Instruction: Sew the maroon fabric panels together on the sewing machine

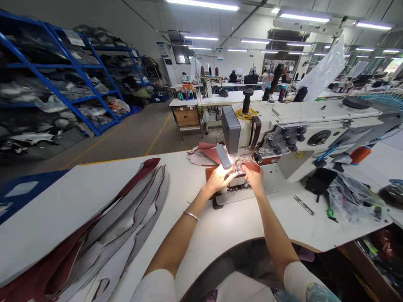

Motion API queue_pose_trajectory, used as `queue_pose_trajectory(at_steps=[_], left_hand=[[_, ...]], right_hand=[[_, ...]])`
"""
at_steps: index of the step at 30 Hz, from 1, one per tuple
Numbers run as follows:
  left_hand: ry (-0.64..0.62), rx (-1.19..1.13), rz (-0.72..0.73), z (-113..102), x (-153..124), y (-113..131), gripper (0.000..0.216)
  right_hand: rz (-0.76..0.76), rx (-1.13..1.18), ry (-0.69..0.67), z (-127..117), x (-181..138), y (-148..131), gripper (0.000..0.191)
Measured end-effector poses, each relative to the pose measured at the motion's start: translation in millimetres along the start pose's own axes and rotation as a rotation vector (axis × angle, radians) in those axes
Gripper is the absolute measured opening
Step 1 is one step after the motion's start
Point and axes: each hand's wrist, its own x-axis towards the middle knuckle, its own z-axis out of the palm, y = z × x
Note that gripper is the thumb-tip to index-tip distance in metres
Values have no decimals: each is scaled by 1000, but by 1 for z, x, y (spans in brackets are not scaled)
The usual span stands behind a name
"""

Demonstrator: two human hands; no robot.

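A lit sewing machine (248, 138) stands before me, and both my hands are at its needle area. My right hand (254, 177) pinches a small dark red piece of material (252, 166), leather-like, just right of the presser foot (238, 167). To the left of the foot is my left hand (216, 179), thumb and fingers stretched out and apart beside the needle. Whether those fingertips touch the red piece is hard to see. A grey guard-like part (223, 156) hangs above the left fingers. Behind that hand lie more red and grey pieces (208, 154).
Long red and grey cut pieces (138, 205) are stacked on the white table (189, 239) at left. Thread snips (304, 204), a black pouch (320, 181) and a clear plastic bag (355, 197) lie at right. Blue shelves (69, 71) line the left wall.
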Motion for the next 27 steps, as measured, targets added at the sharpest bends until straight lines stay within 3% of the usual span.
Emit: queue_pose_trajectory(at_steps=[10,14,16,18,21,24,27], left_hand=[[77,-80,-48,12,-2,-2,29],[60,-38,-99,20,-5,2,27],[21,-26,-143,12,-7,-7,25],[-28,65,-348,-15,-15,-28,24],[-41,314,-870,-93,-49,-68,29],[-35,424,-1149,-182,-104,-101,41],[-145,430,-1336,-238,-156,-116,54]], right_hand=[[25,-43,20,1,9,6,36],[-90,-90,134,0,15,19,39],[-150,-103,164,-1,20,27,41],[-200,-120,180,-2,25,34,43],[-269,-64,174,-1,31,42,45],[-247,69,112,3,34,50,43],[-249,84,87,10,40,60,41]])
